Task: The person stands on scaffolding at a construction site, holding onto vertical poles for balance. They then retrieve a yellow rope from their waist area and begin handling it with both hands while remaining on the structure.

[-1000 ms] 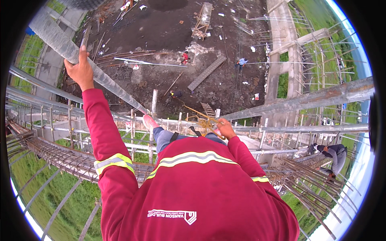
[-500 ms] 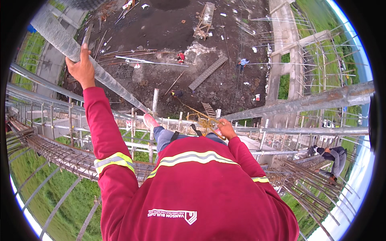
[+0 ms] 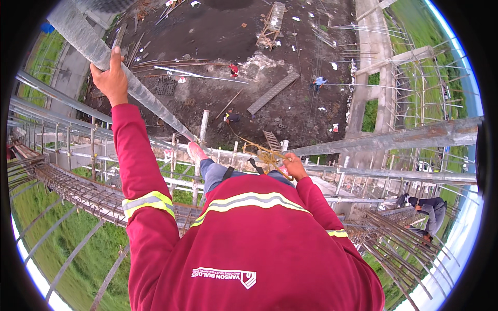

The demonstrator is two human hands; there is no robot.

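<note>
My left hand (image 3: pixel 111 79) is raised and closed around a thick grey steel pipe (image 3: pixel 153 106), which slants from the upper left down toward my feet. Near my lap, my right hand (image 3: pixel 294 167) grips a yellow rope (image 3: pixel 268 157) gathered in a tangled bunch. From that bunch a single strand runs off toward the ground far below, near a person in dark clothes (image 3: pixel 232 118). The right fingertips are partly hidden by the rope. My pink shoe (image 3: pixel 196 151) rests beside the lower end of the pipe.
Another thick pipe (image 3: pixel 394 139) crosses at the right, with horizontal scaffold pipes (image 3: pixel 441 178) below it. Tied rebar cages (image 3: pixel 78 189) lie at the left; loose rebar (image 3: pixel 394 243) sticks out at the right. A co-worker (image 3: pixel 429 212) bends over there. Far below lies dark ground (image 3: pixel 207 46).
The view has shifted slightly, so the ground and pipes appear a little displaced. My left hand stays on the pipe and my right hand keeps the rope. The dark-clothed person below has shifted slightly.
</note>
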